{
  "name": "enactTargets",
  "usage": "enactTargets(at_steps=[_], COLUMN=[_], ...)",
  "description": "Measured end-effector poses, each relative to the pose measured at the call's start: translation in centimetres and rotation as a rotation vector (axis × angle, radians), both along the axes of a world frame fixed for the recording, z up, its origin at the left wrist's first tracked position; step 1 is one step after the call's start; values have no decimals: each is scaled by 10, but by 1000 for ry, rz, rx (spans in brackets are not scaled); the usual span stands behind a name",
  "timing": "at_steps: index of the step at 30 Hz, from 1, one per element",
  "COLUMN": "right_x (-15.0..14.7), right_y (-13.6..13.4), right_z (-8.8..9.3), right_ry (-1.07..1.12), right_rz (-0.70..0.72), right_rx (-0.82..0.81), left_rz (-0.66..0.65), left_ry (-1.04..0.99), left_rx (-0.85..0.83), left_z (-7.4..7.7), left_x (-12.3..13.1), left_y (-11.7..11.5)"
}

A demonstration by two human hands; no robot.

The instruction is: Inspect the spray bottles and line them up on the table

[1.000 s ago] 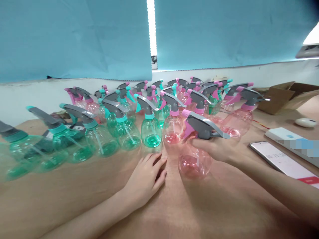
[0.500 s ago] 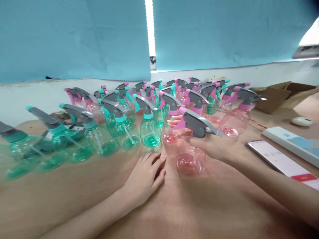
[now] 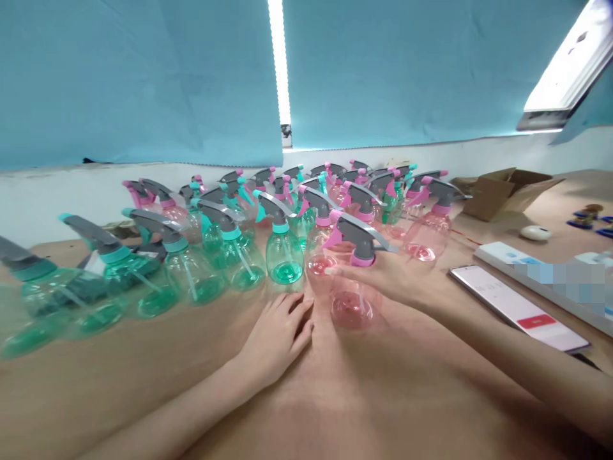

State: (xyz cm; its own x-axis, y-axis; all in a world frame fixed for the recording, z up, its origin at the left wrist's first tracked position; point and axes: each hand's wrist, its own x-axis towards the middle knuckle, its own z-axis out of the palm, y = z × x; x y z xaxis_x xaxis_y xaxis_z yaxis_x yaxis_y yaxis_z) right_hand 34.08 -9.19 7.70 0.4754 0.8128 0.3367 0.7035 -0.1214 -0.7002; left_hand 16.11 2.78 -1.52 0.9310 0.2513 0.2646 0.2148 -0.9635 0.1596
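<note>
My right hand is wrapped round the upper body of a pink spray bottle with a grey and pink trigger head. One finger stretches left across the bottle just below its collar; the other fingers are hidden. My left hand rests on the wooden table with fingers loosely spread, holding nothing. Just beyond it stands a green spray bottle with a turquoise collar. To the left runs a row of several more green bottles, among them one clear green bottle. Another pink spray bottle stands right of my right hand.
Several more pink and green spray bottles crowd the back, before a white wall and a blue curtain. On the right lie a phone, a white power strip, a white computer mouse and an opened cardboard box.
The view has turned slightly to the right. My right hand has gone from fingers spread behind the pink spray bottle to closing round its upper body. My left hand has stayed put.
</note>
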Motion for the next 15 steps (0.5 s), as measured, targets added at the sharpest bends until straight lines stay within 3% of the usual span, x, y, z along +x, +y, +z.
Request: enactTargets(at_steps=[7,15], right_x=[-3,43], right_y=[-24,-51], right_z=[-4,-42], right_ry=[-172,-249], right_rz=[-73,-170], right_rx=[-112,-108], left_rz=[-8,-16], left_ry=[-28,-69], left_rx=[8,25], left_z=[-1,-2], left_x=[0,2], left_y=[0,1])
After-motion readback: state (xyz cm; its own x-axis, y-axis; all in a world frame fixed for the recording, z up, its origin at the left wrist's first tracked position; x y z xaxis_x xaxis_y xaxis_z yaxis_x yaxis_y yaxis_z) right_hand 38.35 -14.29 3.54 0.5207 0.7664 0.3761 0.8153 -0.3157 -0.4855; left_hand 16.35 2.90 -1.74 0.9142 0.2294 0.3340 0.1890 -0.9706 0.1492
